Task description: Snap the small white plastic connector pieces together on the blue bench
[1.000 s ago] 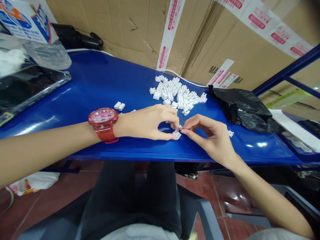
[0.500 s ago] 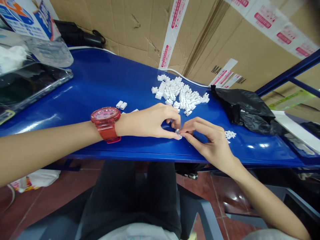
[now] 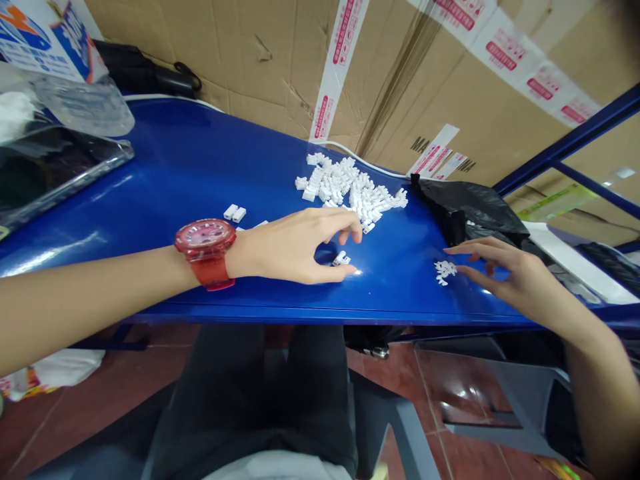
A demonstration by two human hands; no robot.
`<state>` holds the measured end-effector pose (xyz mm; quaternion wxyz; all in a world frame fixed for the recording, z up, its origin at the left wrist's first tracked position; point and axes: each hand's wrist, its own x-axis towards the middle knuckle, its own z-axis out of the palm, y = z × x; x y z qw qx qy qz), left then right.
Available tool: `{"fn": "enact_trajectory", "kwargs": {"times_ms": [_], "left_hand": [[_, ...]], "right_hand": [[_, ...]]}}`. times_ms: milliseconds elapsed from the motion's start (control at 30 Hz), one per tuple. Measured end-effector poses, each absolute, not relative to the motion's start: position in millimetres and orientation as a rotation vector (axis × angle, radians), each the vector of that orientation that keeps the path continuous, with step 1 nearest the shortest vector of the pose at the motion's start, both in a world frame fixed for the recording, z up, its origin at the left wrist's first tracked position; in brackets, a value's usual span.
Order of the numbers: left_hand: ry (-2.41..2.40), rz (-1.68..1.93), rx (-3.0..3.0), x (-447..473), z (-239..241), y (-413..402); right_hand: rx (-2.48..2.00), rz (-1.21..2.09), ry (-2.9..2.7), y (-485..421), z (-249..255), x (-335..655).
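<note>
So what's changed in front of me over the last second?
Your right hand let go of the white piece and moved right, beside the small white cluster. Your left hand spread its thumb and fingers, with that piece lying between them on the blue table. The big white pile and black bag stayed put.

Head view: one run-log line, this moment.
left hand: open, near white connector | right hand: open, near small white parts | connector pile: on blue table
</note>
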<state>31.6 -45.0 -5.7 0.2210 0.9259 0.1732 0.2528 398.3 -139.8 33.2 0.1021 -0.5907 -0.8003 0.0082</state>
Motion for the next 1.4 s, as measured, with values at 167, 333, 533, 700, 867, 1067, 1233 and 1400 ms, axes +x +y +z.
{"fn": "enact_trajectory", "kwargs": {"times_ms": [167,333,533,700,867,1067,1233,1400], "left_hand": [[0.343,0.641,2.602,31,-8,-45],[0.332,0.642,2.574,31,-8,-43],[0.417,0.646,2.538,31,-6,-38],[0.424,0.668,2.558,28,-6,-34],[0.406,0.644,2.586,26,-6,-33],[0.402,0.635,2.567,26,-6,-33],[0.411,0.637,2.554,27,-5,-33],[0.414,0.634,2.560,26,-5,-33]], "right_hand": [[-1.792,0.068,-2.240,-146,14,392],[-1.646,0.190,-2.141,-126,5,350],[-1.507,0.239,-2.183,-106,7,308],[-1.418,0.268,-2.241,-106,9,289],[-1.354,0.343,-2.304,-112,11,279],[-1.230,0.303,-2.396,-115,14,267],[-1.272,0.246,-2.407,-114,12,261],[-1.277,0.213,-2.432,-111,13,258]]}}
